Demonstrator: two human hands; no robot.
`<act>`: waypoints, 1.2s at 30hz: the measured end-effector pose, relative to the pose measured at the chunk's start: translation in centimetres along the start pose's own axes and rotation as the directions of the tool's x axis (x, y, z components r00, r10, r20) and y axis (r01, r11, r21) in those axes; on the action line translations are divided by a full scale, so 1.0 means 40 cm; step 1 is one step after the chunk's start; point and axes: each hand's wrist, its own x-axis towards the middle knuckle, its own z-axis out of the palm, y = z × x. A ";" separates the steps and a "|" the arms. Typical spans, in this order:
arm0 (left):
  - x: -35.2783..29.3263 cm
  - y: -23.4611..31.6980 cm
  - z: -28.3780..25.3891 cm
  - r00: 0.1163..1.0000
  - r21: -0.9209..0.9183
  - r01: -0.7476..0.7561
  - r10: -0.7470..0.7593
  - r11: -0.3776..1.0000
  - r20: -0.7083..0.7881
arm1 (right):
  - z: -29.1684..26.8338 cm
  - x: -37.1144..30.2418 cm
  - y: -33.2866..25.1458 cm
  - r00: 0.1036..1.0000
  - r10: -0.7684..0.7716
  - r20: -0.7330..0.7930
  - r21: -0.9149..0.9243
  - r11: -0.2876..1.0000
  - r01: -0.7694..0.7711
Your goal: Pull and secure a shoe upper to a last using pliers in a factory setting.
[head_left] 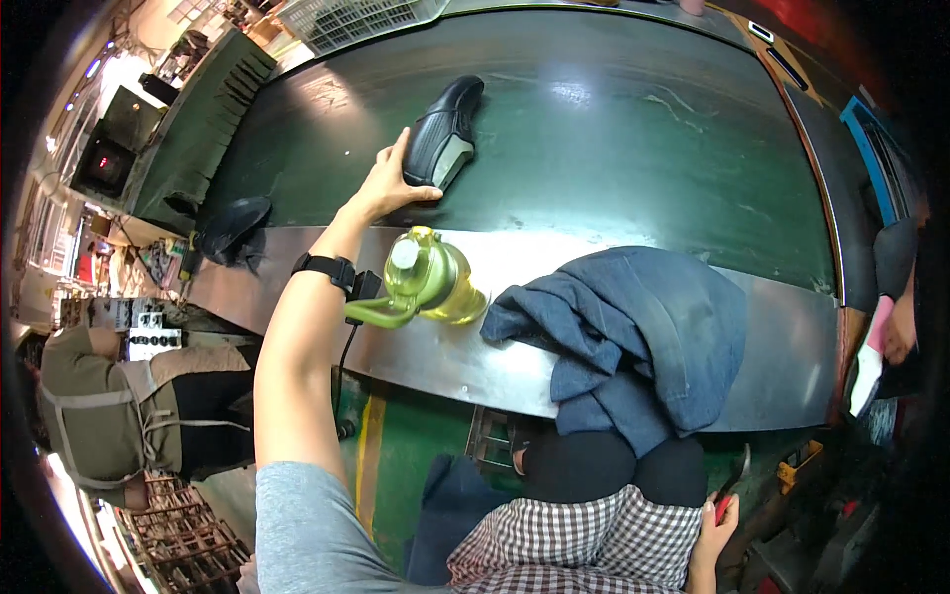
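A black shoe with a pale grey patch on its side lies on the green belt, toe pointing away. My left hand reaches out to it, thumb and fingers around its near end. Low at the right, beside my lap, my right hand is closed on a red-handled tool with a dark, curved metal end; its exact kind is unclear. A yellow-green bottle with a loop handle stands on the metal edge near my left forearm. Dark blue cloth lies bunched to its right.
Another black shoe sits at the belt's left edge. A grey plastic crate stands at the far side. To the left is a co-worker in an olive top; another person's arm shows at the right, near a blue-framed object.
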 end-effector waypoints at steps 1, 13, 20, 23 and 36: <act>0.021 0.001 0.022 0.999 0.024 -0.030 0.030 0.999 -0.025 | 0.012 0.007 0.024 0.994 0.026 -0.105 -0.004 1.000 -0.027; -0.107 0.026 -0.165 0.963 -0.974 0.202 -0.205 0.105 0.177 | 0.040 -0.002 -0.012 0.997 -0.066 -0.033 0.063 0.996 0.068; -0.718 0.126 -0.293 0.925 -0.999 0.001 -0.381 -0.054 0.022 | -0.002 -0.051 -0.050 0.972 -0.214 -0.096 0.194 0.954 0.229; -0.979 0.211 -0.340 0.966 -0.994 0.108 -0.234 -0.002 0.106 | -0.005 -0.058 -0.129 0.902 -0.430 0.032 0.250 0.878 0.409; -1.286 0.733 -0.051 0.507 -0.104 0.819 0.625 -0.565 0.594 | 0.032 -0.241 -0.316 0.459 -0.519 0.721 0.524 0.842 0.129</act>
